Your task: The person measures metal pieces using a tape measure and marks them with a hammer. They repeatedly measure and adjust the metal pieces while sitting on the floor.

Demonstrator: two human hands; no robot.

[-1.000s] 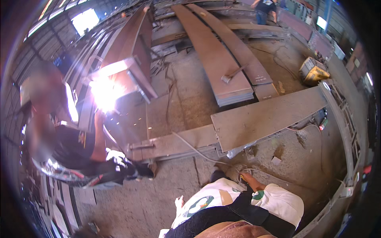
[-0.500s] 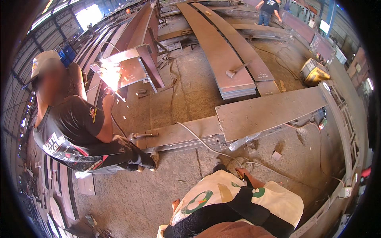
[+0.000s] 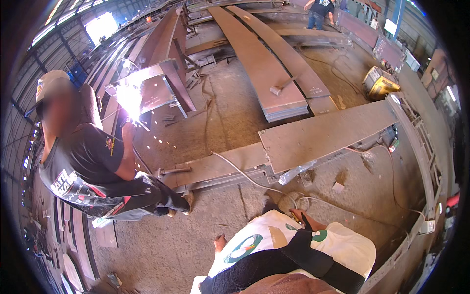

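Head view, white sack (image 3: 293, 245) on lap, contents hidden, right hand (image 3: 306, 219) grip clenched on its edge, left hand (image 3: 220, 241) released

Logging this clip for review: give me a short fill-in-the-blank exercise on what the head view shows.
1. Bright sparks fly beside the crouching ____, at the picture's left.
2. A hammer lies on a stack of long steel ____.
3. The boxy machine at the upper right is ____ in colour.
4. The wearer's right hand rests on a ____ sack.

Missing words: person; plates; yellow; white
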